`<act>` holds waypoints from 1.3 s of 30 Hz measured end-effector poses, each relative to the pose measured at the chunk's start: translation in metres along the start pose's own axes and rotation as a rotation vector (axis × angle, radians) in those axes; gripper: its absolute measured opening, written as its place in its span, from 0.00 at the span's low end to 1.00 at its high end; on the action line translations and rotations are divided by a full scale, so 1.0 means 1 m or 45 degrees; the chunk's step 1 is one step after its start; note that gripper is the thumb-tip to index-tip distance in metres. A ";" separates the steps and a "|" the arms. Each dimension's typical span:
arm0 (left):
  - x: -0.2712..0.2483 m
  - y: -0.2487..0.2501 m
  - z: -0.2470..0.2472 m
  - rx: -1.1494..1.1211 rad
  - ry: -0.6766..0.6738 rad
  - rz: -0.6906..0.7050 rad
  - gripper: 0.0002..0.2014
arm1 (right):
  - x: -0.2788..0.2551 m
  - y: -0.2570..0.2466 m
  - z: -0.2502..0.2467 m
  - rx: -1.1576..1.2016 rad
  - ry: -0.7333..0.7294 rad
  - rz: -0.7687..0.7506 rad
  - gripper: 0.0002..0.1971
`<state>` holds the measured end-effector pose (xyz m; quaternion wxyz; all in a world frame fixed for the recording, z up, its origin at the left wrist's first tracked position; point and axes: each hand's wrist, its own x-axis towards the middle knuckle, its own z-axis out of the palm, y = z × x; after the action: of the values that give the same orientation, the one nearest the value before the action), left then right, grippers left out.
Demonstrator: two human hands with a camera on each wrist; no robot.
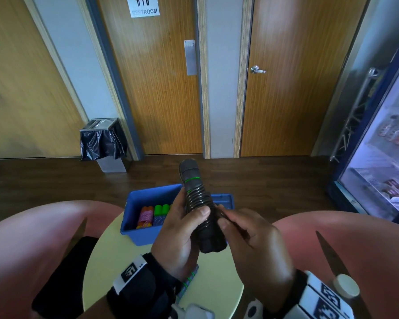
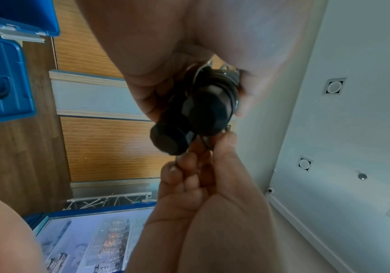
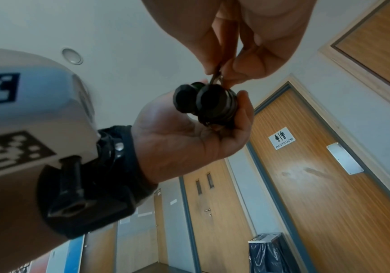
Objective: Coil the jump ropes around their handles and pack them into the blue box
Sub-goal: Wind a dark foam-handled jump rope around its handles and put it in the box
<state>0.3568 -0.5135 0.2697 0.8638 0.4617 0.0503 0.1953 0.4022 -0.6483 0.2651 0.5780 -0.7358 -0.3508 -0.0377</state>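
Head view: left hand (image 1: 177,233) is clasping the black handles (image 1: 199,203) upright, steadying them while the right hand (image 1: 247,236) is pinching the rope end (image 3: 216,77) at 3 o'clock, probably tucking it. Blue box (image 1: 136,236) is waiting at 11 o'clock, holding coiled ropes.

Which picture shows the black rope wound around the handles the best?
The head view. There the black rope shows as a stack of coils along the black handles, gripped by the left hand. The left wrist view shows mostly the handles' end caps, with few coils. The right wrist view shows the ends too, with the right hand pinching the rope.
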 end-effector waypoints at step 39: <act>-0.016 0.025 -0.012 0.444 -0.223 0.156 0.36 | 0.012 -0.030 -0.010 0.035 -0.232 0.245 0.05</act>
<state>0.3321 -0.4982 0.2817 0.7584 0.6217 -0.0203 0.1949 0.3978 -0.6485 0.2983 0.5545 -0.7586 -0.3302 0.0898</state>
